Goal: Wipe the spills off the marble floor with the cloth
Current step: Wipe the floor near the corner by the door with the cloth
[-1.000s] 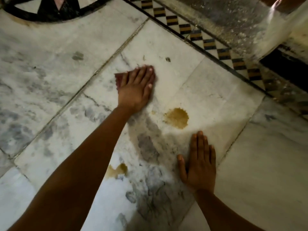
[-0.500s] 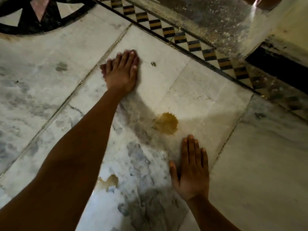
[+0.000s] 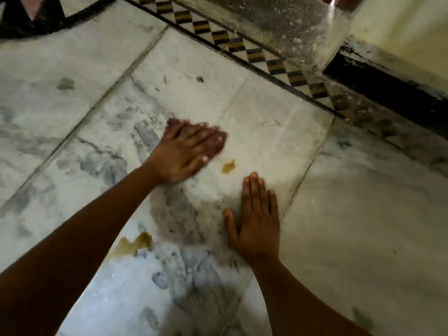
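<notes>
My left hand [image 3: 184, 154] presses flat on a dark red cloth [image 3: 172, 122], of which only edges show past the fingers. Just right of that hand a small brown spill patch [image 3: 228, 166] lies on the white marble floor [image 3: 264, 132]. A second brown spill [image 3: 134, 244] sits nearer to me, beside my left forearm. My right hand [image 3: 257, 219] rests palm down on the marble below the small patch, fingers together, holding nothing.
A black-and-yellow checkered tile border [image 3: 244, 49] runs diagonally across the back. Behind it lie a speckled grey strip [image 3: 286, 23] and a black skirting [image 3: 388, 93] under a pale wall. A dark circular inlay [image 3: 36, 20] fills the top left corner.
My left hand slid the cloth from the far part of the tile back toward me and onto the round brown spill, which has shrunk to a small patch. The right hand stayed planted.
</notes>
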A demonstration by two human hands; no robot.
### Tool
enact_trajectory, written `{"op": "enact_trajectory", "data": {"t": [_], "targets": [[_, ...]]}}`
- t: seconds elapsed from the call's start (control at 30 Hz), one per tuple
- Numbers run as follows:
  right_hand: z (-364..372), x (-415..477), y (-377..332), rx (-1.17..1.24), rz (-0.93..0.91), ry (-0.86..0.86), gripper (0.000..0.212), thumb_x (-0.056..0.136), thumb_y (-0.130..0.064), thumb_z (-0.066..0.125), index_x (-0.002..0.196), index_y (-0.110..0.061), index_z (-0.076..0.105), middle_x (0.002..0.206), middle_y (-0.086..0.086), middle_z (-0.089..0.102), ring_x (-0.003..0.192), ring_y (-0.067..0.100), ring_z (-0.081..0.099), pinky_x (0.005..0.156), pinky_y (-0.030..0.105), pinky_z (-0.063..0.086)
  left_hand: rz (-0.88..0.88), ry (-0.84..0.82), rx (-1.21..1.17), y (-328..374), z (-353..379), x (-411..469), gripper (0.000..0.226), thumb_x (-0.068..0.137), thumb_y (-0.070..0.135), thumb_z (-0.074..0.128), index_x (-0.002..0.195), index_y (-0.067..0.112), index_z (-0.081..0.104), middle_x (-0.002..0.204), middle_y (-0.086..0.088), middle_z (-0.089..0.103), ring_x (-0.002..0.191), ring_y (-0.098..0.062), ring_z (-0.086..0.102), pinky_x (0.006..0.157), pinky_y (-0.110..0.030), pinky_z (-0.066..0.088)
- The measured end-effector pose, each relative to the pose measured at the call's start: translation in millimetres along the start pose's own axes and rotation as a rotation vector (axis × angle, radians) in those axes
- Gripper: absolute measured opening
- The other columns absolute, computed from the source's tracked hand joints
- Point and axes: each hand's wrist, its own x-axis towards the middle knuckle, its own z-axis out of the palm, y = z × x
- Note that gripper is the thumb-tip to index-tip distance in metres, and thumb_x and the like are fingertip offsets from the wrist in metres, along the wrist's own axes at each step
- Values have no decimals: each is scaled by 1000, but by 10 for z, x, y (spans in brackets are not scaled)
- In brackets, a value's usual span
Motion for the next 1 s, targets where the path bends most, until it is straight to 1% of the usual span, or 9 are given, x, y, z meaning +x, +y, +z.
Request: {"op": "enact_trajectory", "data": {"t": [0.13,0.2,0.27,0.4,0.53,0.63,0.73,0.83,1.0], "targets": [[-11,1,3,-9,-4,-2,71,91,-48,31,147,-6,27,154,13,24,144,24,20,116,42,14,-491,15,-150,170,-57,339,55,95,45,13,149,32,17,157,5,17,145,-19,14,114,-43,4],[-52,-20,9,-16,-10,11,66,92,-44,32,145,-4,32,152,14,30,142,25,26,114,44,20,-602,-6,-276,491,-90,431,52,98,41,15,150,33,13,158,7,12,146,-17,6,115,-42,-2],[-78,-51,61,-3,-17,59,61,93,-39,33,143,-3,36,150,14,33,141,25,28,113,45,25,-563,-19,-264,753,-46,283,54,96,42,13,149,33,15,158,7,15,146,-16,8,115,-40,-3],[-73,-174,260,-40,23,84,67,93,-46,32,145,-5,31,153,12,27,144,24,21,114,46,22,-301,-10,-154,859,25,-377,56,95,45,13,148,31,24,155,5,25,143,-18,22,113,-40,6],[-37,-124,311,-43,12,22,71,90,-49,29,149,-8,22,157,10,18,146,22,12,117,43,13,-456,2,-97,498,40,-349,56,94,44,18,148,30,25,154,2,29,140,-23,28,112,-45,14],[-60,-125,304,-41,31,5,72,91,-50,29,149,-10,19,157,9,16,146,21,10,117,42,11,-620,-1,-133,402,-9,176,55,95,43,16,150,31,17,157,2,20,144,-22,16,115,-46,7],[-49,-144,316,-38,26,24,71,90,-49,33,148,-8,24,156,11,21,145,22,14,117,42,13,-662,-4,-175,548,-5,635,51,100,39,18,150,32,11,159,4,11,146,-20,6,116,-47,0],[-62,-118,304,-50,29,18,71,90,-48,33,148,-7,24,156,11,22,145,22,15,117,42,13,-525,14,-175,920,32,686,54,97,41,14,150,29,17,157,2,18,145,-21,12,115,-47,2],[-78,-116,303,-36,36,5,72,90,-49,29,149,-10,20,157,10,18,145,21,13,117,41,10,-155,-24,-87,1188,74,-145,52,97,40,21,148,29,25,156,3,24,144,-19,21,114,-47,15]]}}
